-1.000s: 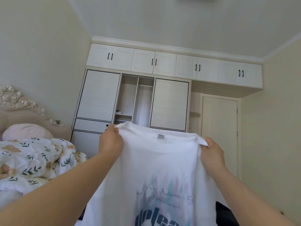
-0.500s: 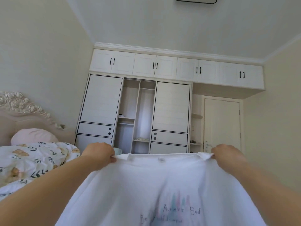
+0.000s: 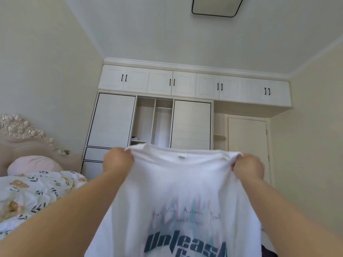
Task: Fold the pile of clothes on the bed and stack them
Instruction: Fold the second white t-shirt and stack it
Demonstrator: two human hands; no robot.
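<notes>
The white T-shirt hangs in the air in front of the person, at six o'clock below the wardrobe. The left hand and right hand each pinch a shoulder, held wide apart, likely so it drapes flat for folding beside the bed.

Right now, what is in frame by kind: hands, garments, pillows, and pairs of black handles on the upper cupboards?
Hands: 2, the left hand and the right hand, both gripping the shirt's shoulders
Garments: 1, a white printed T-shirt
Pillows: 1, a pink pillow
Handle pairs: 4
Total: 8
</notes>
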